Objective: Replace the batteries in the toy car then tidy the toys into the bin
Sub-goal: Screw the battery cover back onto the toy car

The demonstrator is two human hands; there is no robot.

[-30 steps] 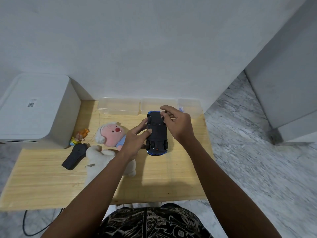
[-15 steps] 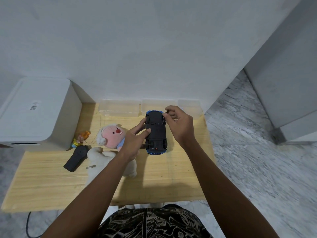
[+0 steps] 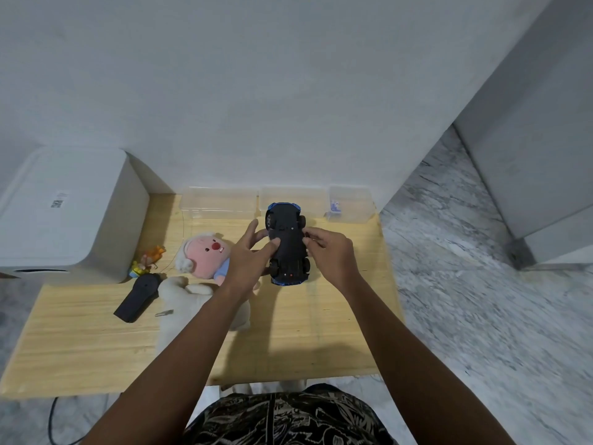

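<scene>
Toy car (image 3: 287, 244) is flipped belly-up over the middle of the wooden table (image 3: 96, 342), wheels in the air and black underside facing the camera, so this looks like the battery-door stage of the job. Nearest things first: the left hand (image 3: 248, 261) comes in from the left, fingers fairly straight, with the fingertips pressing on the chassis and the thumb up along the car's left flank, so it's bracing more than gripping. The right hand (image 3: 330, 252) is on the other side with fingers curled in against the car's right edge; looks like it's pinching the side or something small there, but I can't make out whether there's a tool or a screw in it. My take on doing this bit well: keep the left hand pinning the car flat so it can't rock on its roof, and let the right do the fiddly work on the cover, which I can't see clearly from here. Any tiny part that comes off will roll on that smooth wood, so park it somewhere sensible. Just left of the car lies the pink-faced plush (image 3: 205, 252), then the black remote (image 3: 136, 297), with a small orange figure (image 3: 149, 260) beyond it. Furthest back, against the wall, sit clear plastic bins (image 3: 221, 203), which is where everything ends up later.
</scene>
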